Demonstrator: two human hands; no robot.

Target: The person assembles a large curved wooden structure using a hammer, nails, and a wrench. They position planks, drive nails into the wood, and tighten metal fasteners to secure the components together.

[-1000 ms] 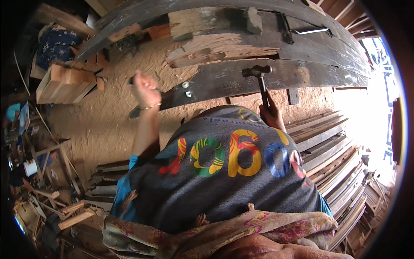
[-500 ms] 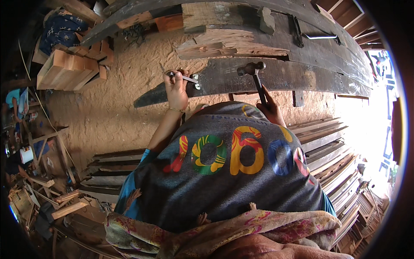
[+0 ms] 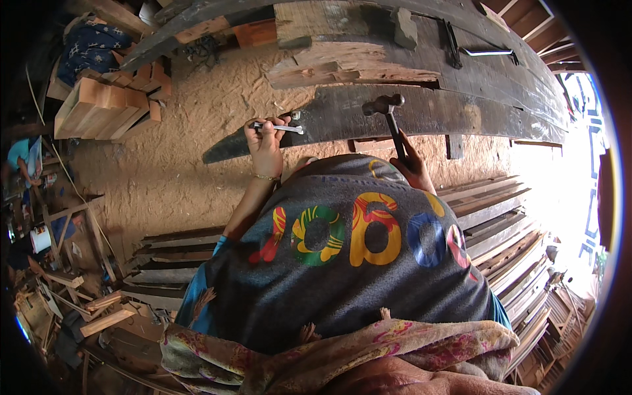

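Note:
My left hand (image 3: 264,141) is closed round a slim grey metal tool (image 3: 282,128), shaped somewhat like a wrench. The tool's far end rests at or just over the left part of a long dark plank (image 3: 395,113); contact is hard to tell. Beside that end, a small pale shiny piece (image 3: 295,116) sits on the plank. My right hand (image 3: 415,167) grips the dark handle of a ball-peen hammer (image 3: 384,104). The hammer's head is up, over the plank's middle, and part of the handle is hidden in my fingers.
Dark weathered planking (image 3: 490,85) curves across the far side, with a splintered board (image 3: 355,62), a grey block (image 3: 405,29) and a metal bar (image 3: 487,52) on it. Cut timber blocks (image 3: 99,108) stand far left. Stacked boards (image 3: 171,276) lie on both sides of me. Sandy ground (image 3: 158,191) shows between.
My left hand has shifted slightly left and down, and the tool has turned to lie more level, covering a second shiny piece. My right hand and the hammer have hardly moved.

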